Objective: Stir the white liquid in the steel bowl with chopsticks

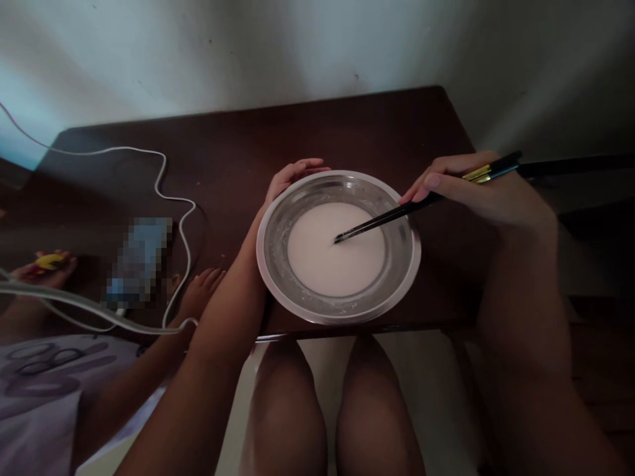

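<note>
Two slim black chopsticks with gold bands (377, 222), pinched in the right hand (489, 188), slant down leftward over a round, silver metal bowl (342, 318), their tips at the milky white liquid (327, 264). The bowl sits left of that hand, at the dark brown table's (347, 132) near edge. The left hand (292, 180) cups its far-left side; whether it grips, I cannot tell.

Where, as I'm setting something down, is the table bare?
Behind the bowl, between white cable, wall and right edge, dark table shows bare. Crowded: left, with pixelated device, cable and another person's hands; front, with bowl, left hand beside it and right hand holding chopsticks.
</note>
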`<act>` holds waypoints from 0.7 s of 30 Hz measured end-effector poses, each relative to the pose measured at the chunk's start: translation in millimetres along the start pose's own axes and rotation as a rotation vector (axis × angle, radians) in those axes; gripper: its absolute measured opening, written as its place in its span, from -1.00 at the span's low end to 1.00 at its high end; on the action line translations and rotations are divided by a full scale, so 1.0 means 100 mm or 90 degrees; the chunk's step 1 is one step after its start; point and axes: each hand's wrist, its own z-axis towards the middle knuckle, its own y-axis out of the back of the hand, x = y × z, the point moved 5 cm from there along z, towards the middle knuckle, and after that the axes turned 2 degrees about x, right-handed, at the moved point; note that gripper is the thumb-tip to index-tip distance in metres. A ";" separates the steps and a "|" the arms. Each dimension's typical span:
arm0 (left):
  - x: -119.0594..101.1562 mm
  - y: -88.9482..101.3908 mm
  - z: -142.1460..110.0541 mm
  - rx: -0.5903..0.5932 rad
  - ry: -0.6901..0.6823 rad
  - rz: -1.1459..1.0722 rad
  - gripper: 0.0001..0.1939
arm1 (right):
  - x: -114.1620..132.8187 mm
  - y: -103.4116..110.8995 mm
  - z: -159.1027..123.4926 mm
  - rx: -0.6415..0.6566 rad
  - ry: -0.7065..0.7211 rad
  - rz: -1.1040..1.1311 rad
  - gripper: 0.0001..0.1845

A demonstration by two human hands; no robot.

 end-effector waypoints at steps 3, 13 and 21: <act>-0.01 -0.01 -0.02 -0.002 -0.005 0.028 -0.75 | -0.02 0.01 0.00 -0.010 -0.007 -0.002 -0.79; 0.03 0.02 0.02 0.046 0.002 0.027 -0.77 | -0.04 0.03 0.00 -0.007 -0.008 0.027 -0.76; 0.03 0.02 0.01 0.036 -0.007 0.029 -0.78 | -0.02 0.00 0.01 0.010 0.008 -0.009 -0.79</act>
